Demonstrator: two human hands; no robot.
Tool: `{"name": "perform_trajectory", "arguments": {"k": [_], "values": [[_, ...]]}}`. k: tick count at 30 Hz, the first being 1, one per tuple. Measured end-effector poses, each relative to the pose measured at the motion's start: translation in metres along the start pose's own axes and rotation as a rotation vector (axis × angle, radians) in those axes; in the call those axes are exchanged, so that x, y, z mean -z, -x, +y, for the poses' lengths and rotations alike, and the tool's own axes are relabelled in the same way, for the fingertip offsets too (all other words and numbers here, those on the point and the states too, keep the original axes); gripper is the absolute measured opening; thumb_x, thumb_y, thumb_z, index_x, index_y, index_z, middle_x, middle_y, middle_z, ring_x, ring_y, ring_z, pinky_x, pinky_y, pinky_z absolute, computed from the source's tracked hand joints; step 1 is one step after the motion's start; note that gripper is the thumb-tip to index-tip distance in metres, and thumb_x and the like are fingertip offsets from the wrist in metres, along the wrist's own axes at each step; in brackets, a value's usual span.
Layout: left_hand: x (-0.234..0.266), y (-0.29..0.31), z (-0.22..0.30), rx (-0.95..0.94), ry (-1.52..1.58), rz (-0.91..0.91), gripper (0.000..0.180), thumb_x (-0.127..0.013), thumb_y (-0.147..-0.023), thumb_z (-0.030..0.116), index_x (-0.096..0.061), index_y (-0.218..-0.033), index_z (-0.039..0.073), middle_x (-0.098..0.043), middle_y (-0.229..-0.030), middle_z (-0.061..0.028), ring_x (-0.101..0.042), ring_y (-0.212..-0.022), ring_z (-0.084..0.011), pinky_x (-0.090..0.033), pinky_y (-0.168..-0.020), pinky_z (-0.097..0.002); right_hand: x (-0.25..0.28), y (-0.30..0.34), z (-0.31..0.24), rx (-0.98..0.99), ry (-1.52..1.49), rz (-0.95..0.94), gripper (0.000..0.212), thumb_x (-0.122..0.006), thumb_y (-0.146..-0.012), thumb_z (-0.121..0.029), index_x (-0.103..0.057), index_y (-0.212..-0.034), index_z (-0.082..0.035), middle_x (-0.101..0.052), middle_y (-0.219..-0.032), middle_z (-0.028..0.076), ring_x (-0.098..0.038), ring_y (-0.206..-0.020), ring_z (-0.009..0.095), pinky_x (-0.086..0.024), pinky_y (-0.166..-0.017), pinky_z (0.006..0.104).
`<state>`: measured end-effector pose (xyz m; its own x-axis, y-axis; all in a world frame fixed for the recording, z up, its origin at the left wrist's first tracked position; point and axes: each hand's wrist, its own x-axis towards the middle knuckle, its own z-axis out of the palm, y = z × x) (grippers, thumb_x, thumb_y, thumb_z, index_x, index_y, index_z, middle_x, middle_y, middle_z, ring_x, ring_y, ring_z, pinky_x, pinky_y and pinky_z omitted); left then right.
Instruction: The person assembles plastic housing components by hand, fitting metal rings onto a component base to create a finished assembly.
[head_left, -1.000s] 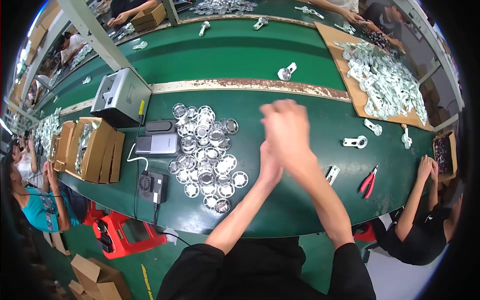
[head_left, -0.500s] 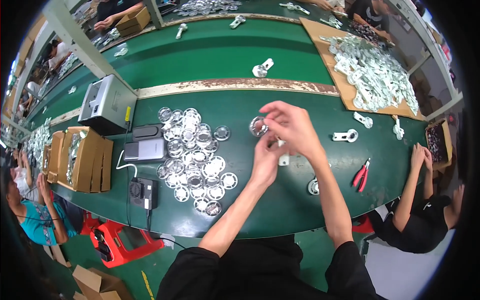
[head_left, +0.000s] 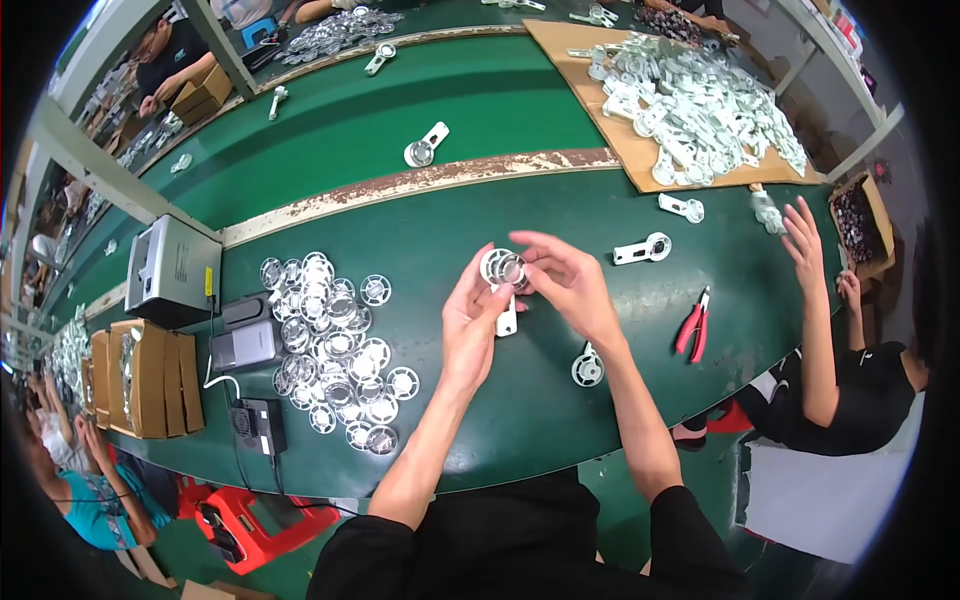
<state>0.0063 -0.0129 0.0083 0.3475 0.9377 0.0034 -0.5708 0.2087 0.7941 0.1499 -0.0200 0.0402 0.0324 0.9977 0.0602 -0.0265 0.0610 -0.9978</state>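
My left hand [head_left: 468, 325] is closed around a white housing [head_left: 507, 322], which has a round head and a short handle like a handheld fan. Against its round head sits a clear round cover [head_left: 511, 270], pinched by the thumb and fingers of my right hand [head_left: 578, 290]. Whether the cover is seated in the head cannot be made out. Left of my hands lies a loose pile of clear, spoked round covers [head_left: 340, 340]. Another white housing [head_left: 588, 368] rests beside my right forearm, and two more, including one housing [head_left: 642, 249], lie further right.
Red-handled pliers [head_left: 692, 328] lie at right. A cardboard sheet [head_left: 560, 50] holds heaped housings at the far right. Beyond a worn ledge runs a green belt [head_left: 330, 140] carrying parts. Cardboard boxes [head_left: 155, 380], a grey machine [head_left: 172, 272] and cabled devices stand left. Co-workers sit around.
The view has shifted, so the table's things sit further left. My right hand has brought the clear cover from beside the housing onto its round head. A co-worker's hand at right has lifted.
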Motion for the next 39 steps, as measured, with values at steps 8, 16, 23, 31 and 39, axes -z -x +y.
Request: {"name": "perform_trajectory", "arguments": {"k": [8, 16, 23, 31, 39], "values": [[0.005, -0.002, -0.001, 0.075, -0.005, 0.039, 0.042, -0.038, -0.100, 0.026, -0.042, -0.132, -0.001, -0.060, -0.104, -0.0089, -0.059, -0.079, -0.0127, -0.050, -0.069, -0.0253, 0.011, 0.001, 0.007, -0.105, 0.002, -0.026, 0.015, -0.063, -0.084, 0.001, -0.059, -0.097, 0.008, -0.064, -0.089, 0.014, -0.064, -0.076, 0.016, -0.054, -0.066, 0.0258], [0.009, -0.002, -0.002, 0.071, -0.011, 0.060, 0.039, -0.042, -0.099, 0.030, -0.050, -0.121, 0.000, -0.062, -0.095, -0.0078, -0.059, -0.072, -0.0121, -0.049, -0.060, -0.0233, 0.002, 0.005, 0.003, -0.003, 0.043, -0.045, 0.029, -0.065, -0.080, 0.004, -0.060, -0.109, 0.005, -0.056, -0.100, 0.010, -0.064, -0.080, 0.015, -0.055, -0.068, 0.0252], [0.009, 0.000, -0.002, 0.080, 0.006, 0.069, 0.038, -0.043, -0.099, 0.030, -0.050, -0.121, 0.000, -0.062, -0.093, -0.0071, -0.058, -0.070, -0.0117, -0.048, -0.058, -0.0229, -0.004, 0.008, -0.002, 0.050, 0.040, -0.014, 0.023, -0.065, -0.081, 0.002, -0.064, -0.103, 0.005, -0.058, -0.101, 0.009, -0.065, -0.079, 0.015, -0.055, -0.064, 0.0244], [0.009, -0.002, -0.003, 0.050, 0.130, 0.042, 0.041, -0.041, -0.100, 0.029, -0.047, -0.126, -0.002, -0.061, -0.095, -0.0059, -0.059, -0.073, -0.0114, -0.050, -0.062, -0.0245, -0.001, 0.008, 0.007, 0.024, 0.055, 0.125, 0.012, -0.062, -0.086, -0.002, -0.059, -0.095, 0.004, -0.061, -0.091, 0.008, -0.063, -0.073, 0.012, -0.054, -0.057, 0.0237], [0.006, -0.001, 0.001, 0.060, 0.094, 0.092, 0.044, -0.039, -0.100, 0.031, -0.044, -0.129, -0.002, -0.061, -0.097, -0.0070, -0.060, -0.075, -0.0128, -0.050, -0.064, -0.0253, 0.009, 0.004, -0.001, -0.096, -0.245, 0.130, 0.023, -0.056, -0.090, -0.005, -0.052, -0.111, 0.005, -0.057, -0.097, 0.010, -0.064, -0.076, 0.017, -0.058, -0.066, 0.0291]]}}
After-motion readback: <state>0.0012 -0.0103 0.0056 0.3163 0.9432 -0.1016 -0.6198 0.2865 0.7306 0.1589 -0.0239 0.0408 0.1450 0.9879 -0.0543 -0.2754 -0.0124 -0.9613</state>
